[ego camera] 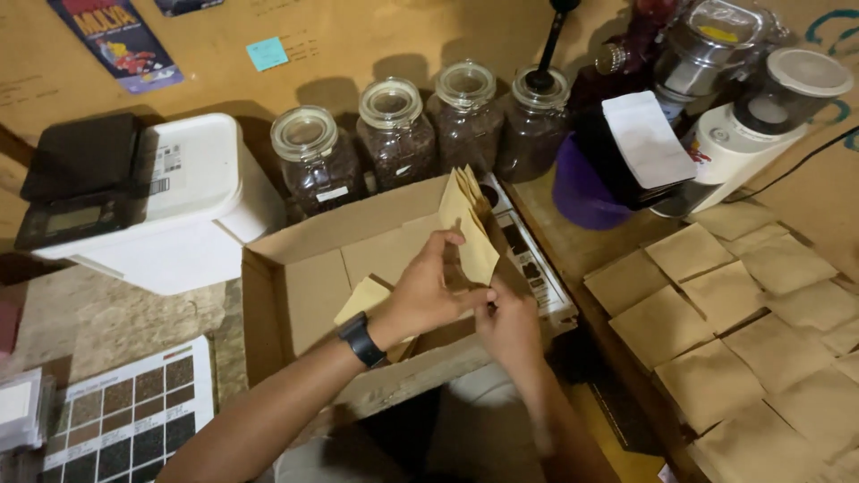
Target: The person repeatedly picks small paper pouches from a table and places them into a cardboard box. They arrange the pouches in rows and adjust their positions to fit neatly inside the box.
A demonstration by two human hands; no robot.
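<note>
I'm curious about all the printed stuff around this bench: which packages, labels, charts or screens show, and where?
Brown paper packets: fanned in both hands over the open cardboard box.
Colour chart card: bottom left, white with brown squares.
Black scale: left, grey screen, on white tub.
Blue sticky note: top wall.

From my feed: four glass jars (394, 134) of dark stuff, probably coffee beans, lined up at the back. A black scale (76, 179) sits on a white tub (192, 201), a purple cup (582, 192) nearby, colour chart (134, 416) bottom left.
</note>
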